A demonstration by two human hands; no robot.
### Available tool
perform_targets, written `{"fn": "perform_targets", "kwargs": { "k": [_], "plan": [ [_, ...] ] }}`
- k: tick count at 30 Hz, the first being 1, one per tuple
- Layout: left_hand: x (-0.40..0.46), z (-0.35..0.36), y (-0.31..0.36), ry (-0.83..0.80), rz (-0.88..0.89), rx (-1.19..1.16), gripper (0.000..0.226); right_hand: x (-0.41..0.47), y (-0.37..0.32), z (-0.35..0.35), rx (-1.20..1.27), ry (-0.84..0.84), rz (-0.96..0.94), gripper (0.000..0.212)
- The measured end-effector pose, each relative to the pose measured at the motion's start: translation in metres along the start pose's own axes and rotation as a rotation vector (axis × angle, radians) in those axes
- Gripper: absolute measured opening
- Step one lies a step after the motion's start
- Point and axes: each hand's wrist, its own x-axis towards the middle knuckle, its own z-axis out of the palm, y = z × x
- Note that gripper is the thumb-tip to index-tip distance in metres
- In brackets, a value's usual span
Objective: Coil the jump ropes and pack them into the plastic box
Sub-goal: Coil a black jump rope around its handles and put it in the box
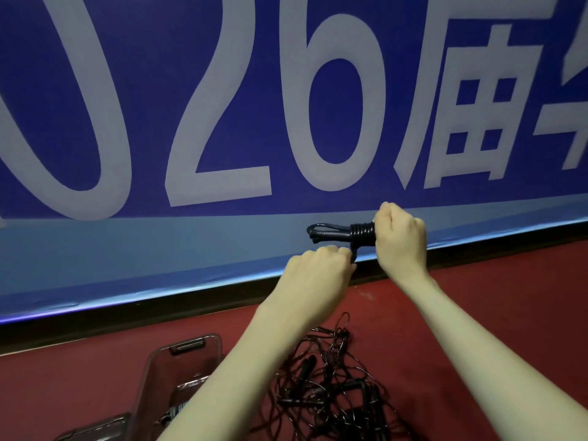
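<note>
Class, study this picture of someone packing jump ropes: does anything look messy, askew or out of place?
Yes. A tangled heap of black jump ropes sprawls on the red floor beside the plastic box, not yet coiled. Only the bundle held by the left hand and right hand is tidy.

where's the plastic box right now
In the head view the plastic box sits open on the red floor at lower left, partly behind the left forearm, just left of the tangled pile of jump ropes.
</note>
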Motion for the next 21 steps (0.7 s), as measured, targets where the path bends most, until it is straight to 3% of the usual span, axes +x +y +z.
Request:
{"fn": "perform_targets", "kwargs": {
  "k": [4,8,13,17,21],
  "plan": [
    [-0.001,-0.008,-0.017,0.082,-0.035,0.038,0.030,-0.002,0.001,0.001,-0.021,-0.133,-0.112,0.039],
    [0.000,-0.012,-0.032,0.213,-0.100,-0.038,0.022,-0.003,-0.009,0.002,-0.021,-0.320,-0.185,0.038],
    [-0.006,-0.011,-0.053,0.128,-0.168,-0.482,0.013,-0.002,-0.025,-0.005,-0.104,-0.595,-0.215,0.041],
    [-0.012,-0.012,-0.061,-0.038,-0.156,-0.849,0.019,-0.006,-0.038,-0.012,0.224,-0.759,-0.117,0.041],
    [-0.012,-0.018,-0.057,-0.081,-0.142,-1.100,0.034,-0.003,-0.050,-0.017,0.456,-0.720,0.012,0.041]
  ]
}}
